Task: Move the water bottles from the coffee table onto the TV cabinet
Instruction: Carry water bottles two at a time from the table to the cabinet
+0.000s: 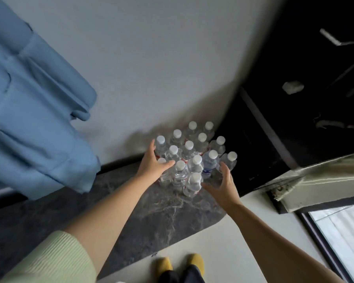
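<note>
A cluster of white-capped water bottles (pixel 192 158) stands upright on the dark marbled cabinet top (pixel 161 211), against the wall. The left hand (pixel 153 164) rests on the cluster's left side with fingers straight. The right hand (pixel 223 186) hovers at its right side, fingers spread apart and holding nothing.

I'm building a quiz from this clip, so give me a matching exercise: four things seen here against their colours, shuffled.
Things:
1. curtain
2. bottle caps
3. slippers
4. sleeve

Colours:
A. yellow
B. pale green
C. blue
D. white

Pairs: 1-C, 2-D, 3-A, 4-B
</note>
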A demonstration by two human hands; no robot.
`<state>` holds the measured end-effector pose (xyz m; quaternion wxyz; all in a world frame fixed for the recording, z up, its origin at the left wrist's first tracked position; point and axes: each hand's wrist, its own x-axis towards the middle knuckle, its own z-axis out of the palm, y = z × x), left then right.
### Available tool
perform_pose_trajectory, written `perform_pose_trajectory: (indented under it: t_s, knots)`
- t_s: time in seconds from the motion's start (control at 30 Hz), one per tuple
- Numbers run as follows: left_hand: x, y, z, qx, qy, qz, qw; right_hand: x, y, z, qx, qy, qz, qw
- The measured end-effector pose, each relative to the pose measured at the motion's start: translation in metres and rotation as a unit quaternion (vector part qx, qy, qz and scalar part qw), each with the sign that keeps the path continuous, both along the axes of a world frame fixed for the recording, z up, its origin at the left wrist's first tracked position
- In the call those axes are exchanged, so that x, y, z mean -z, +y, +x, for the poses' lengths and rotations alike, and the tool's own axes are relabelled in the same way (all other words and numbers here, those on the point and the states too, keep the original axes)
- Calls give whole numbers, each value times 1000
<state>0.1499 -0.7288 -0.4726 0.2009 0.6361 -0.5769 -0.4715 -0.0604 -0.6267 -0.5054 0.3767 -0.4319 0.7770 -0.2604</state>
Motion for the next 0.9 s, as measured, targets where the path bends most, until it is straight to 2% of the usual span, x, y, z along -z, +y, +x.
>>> perform_pose_trajectory:
  t_s: [0.13,0.23,0.33,0.43,0.53,0.67,0.8,0.9]
  knots:
    - [-81,-31,-10,70,-71,-119,988,-70,-35,-11,-56,57,-44,996]
    - [-133,-37,-19,142,-140,-197,960,-118,-56,-17,-106,155,-64,980]
    - [-170,-35,-25,197,-232,-241,922,-160,-72,-21,-164,249,-42,954]
    - [-204,-39,-30,232,-305,-267,884,-201,-92,-22,-195,314,21,929]
    - [-237,-41,-35,240,-339,-289,862,-247,-99,-17,-224,382,30,896]
    - [-268,-38,-40,237,-374,-313,840,-289,-97,-7,-204,413,-71,885]
    - [-288,-29,-35,215,-393,-327,832,-306,-102,1,-232,434,-98,865]
    - [-296,-20,-20,185,-404,-314,839,-311,-109,12,-266,440,-110,851]
